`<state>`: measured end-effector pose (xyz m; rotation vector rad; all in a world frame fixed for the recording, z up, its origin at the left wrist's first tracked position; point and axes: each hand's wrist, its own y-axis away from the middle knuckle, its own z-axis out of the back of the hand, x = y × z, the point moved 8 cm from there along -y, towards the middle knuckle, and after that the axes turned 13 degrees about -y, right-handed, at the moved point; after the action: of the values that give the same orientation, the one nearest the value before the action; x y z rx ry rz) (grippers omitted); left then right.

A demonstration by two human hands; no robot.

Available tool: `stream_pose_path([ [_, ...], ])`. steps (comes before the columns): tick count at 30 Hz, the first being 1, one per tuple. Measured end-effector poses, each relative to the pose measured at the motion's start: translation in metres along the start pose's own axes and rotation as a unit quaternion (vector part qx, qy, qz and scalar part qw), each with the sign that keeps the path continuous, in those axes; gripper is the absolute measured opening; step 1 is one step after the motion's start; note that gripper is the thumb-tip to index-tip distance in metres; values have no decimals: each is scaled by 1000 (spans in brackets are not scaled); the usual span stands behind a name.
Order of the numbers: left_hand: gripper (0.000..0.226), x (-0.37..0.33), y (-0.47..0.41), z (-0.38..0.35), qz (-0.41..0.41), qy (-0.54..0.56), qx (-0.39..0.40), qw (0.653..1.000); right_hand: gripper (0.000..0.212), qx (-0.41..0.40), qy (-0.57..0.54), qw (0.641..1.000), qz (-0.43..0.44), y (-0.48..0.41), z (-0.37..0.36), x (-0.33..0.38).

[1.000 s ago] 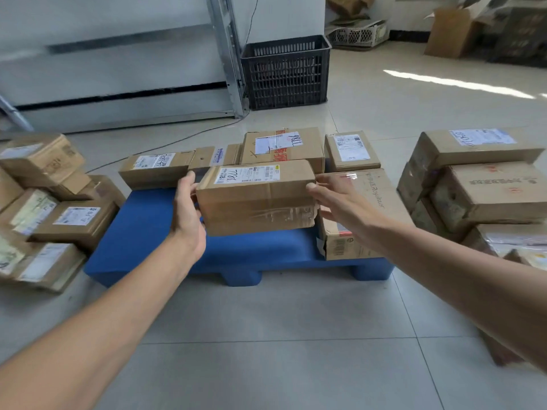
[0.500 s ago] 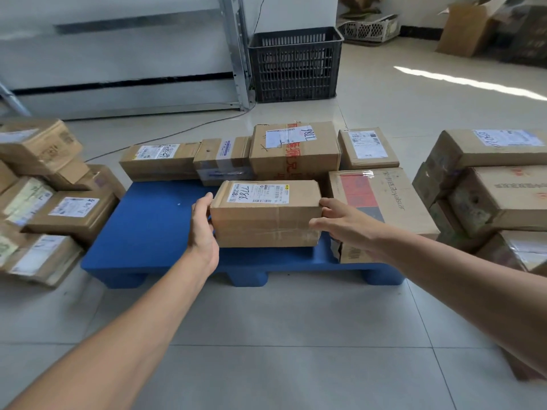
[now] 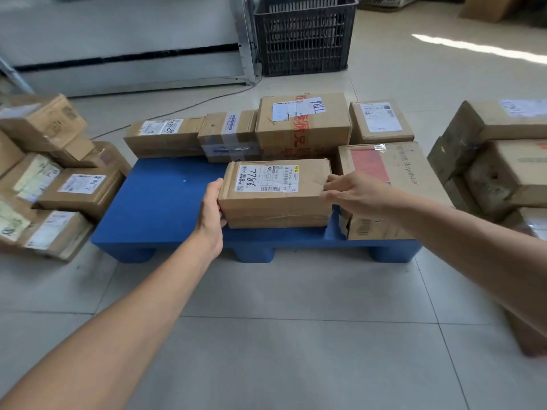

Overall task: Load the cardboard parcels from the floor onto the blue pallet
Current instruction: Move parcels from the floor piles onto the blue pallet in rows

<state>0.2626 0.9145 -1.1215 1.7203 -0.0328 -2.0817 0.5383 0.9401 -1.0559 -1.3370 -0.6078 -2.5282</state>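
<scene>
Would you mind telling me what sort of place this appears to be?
Probably a parcel sorting or storage room: labelled brown cardboard parcels stacked on the tiled floor, a low blue plastic pallet, and a black slatted plastic crate.

- Handwritten "7786" and a large printed "8" stood on the white label (image 3: 266, 179) of the centre parcel (image 3: 275, 208).
- Handwritten "98LL", perhaps "7786" turned round, stood on the shipping label (image 3: 299, 109) of the tall box (image 3: 302, 137) behind it.
- "Royalstar" ran along the large box (image 3: 414, 173) right of centre.

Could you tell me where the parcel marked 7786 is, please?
Head view, centre: the 7786 parcel is at the front of the blue pallet, between the left hand and right hand, just left of the Royalstar box.
</scene>
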Motion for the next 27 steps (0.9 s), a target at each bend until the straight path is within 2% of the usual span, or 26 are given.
stream_pose_path([
  [9, 51, 2, 9, -6, 3, -19, 13, 1000, 36, -28, -6, 1000, -11, 14, 10, -3],
  [16, 45, -4, 11, -1, 13, -25, 15, 999, 35, -34, -36, 999, 18, 17, 13, 1],
  [18, 54, -6, 11, 2, 18, -26, 6, 999, 38, -43, -51, 997, 29, 15, 16, 2],
  [20, 60, -9, 11, 6, 21, -34, -6, 999, 41, -53, -87, 994, 35, 12, 20, 1],
  [23, 48, -17, 9, 11, 19, -34, -14, 999, 42, -77, -159, 984, 28, 8, 26, 0],
  [27, 54, -30, 4, 9, 7, -46, 2, 999, 32, -97, -271, 958, 16, 3, 33, -2],
])
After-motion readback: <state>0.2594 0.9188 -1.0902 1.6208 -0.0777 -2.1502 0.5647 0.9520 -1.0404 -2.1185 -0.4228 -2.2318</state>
